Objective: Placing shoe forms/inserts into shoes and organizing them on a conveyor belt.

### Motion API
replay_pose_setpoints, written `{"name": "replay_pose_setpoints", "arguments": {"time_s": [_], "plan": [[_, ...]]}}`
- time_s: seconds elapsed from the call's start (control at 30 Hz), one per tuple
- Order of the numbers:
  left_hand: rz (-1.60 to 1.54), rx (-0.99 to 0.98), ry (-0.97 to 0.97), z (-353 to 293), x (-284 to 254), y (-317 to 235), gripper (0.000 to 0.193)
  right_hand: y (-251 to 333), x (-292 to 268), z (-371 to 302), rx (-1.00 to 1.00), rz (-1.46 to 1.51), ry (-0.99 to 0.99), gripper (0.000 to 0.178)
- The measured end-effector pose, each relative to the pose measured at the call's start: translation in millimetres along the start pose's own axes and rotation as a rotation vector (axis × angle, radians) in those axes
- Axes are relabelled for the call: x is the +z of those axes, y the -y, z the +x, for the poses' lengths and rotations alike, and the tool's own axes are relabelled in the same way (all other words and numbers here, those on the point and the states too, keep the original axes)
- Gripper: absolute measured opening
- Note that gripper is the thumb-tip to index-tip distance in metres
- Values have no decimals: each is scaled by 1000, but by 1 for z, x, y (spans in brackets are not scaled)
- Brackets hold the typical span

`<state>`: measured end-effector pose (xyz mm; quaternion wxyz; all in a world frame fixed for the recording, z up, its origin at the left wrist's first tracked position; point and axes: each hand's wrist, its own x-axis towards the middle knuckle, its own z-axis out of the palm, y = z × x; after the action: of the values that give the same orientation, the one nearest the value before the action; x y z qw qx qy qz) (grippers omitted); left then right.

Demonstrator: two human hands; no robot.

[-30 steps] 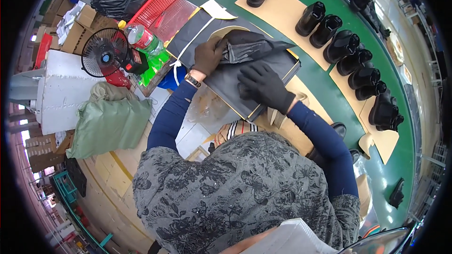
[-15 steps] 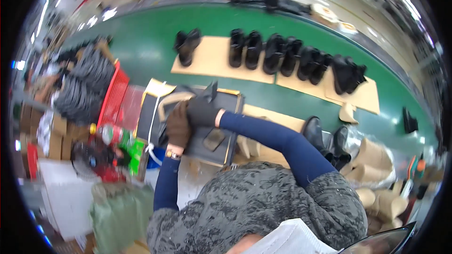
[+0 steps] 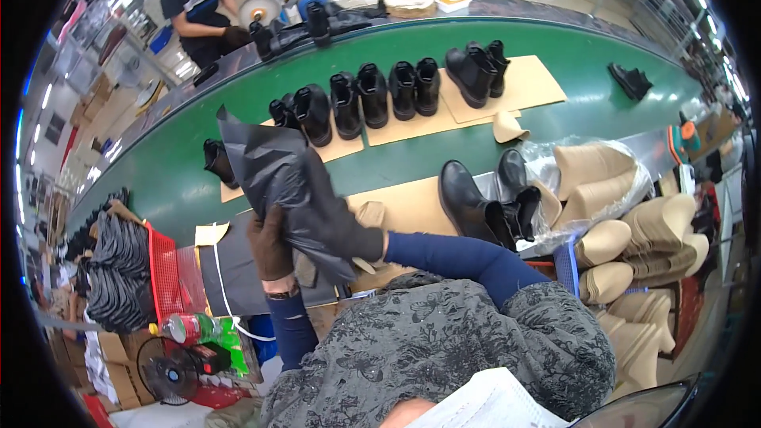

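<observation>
A thin black crinkled sheet (image 3: 273,170) is held up in front of me, its pointed far corner rising over the green belt. My left hand (image 3: 270,247), in a brown glove, is closed on its lower left side. My right hand (image 3: 339,222), in a dark grey glove, presses on the sheet from the right; its fingertips blend into the dark material. Whether anything lies inside the sheet I cannot tell. Beneath both hands is a dark grey board (image 3: 226,269). A tan curved insert (image 3: 370,214) lies just beyond my right hand.
Several black ankle boots (image 3: 372,95) stand on cardboard sheets across the green belt (image 3: 420,166). Nearer, right, lie more black boots (image 3: 468,206) and tan inserts (image 3: 598,174) in clear plastic. Left are a red basket (image 3: 162,261), a bottle (image 3: 190,328) and a fan (image 3: 168,372). A co-worker (image 3: 194,12) stands beyond.
My hands have come up from the board, raising the black sheet between them. The view has swung to the right, and a co-worker now shows at the far left.
</observation>
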<state>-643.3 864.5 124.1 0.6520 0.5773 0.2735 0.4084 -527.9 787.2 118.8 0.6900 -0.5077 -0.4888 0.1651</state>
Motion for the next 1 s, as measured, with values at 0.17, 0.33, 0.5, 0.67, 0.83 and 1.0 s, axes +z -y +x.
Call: {"name": "replay_pose_setpoints", "arguments": {"time_s": [0.17,0.33,0.5,0.67,0.83,1.0], "plan": [[297,-1,127,12,34,4,52,21,-88,15,403,310,36,47],[863,1003,427,10,89,-34,77,29,-110,1,382,126,96,41],[100,271,510,8,110,-43,84,64,-134,1,169,359,304,45],[4,651,428,20,147,-41,103,90,-139,-12,121,-161,48,36],[-141,535,545,9,160,-22,97,92,-136,-6,-489,-531,68,43],[-476,201,445,40,158,-10,57,101,-134,-11,-309,-428,55,51]]}}
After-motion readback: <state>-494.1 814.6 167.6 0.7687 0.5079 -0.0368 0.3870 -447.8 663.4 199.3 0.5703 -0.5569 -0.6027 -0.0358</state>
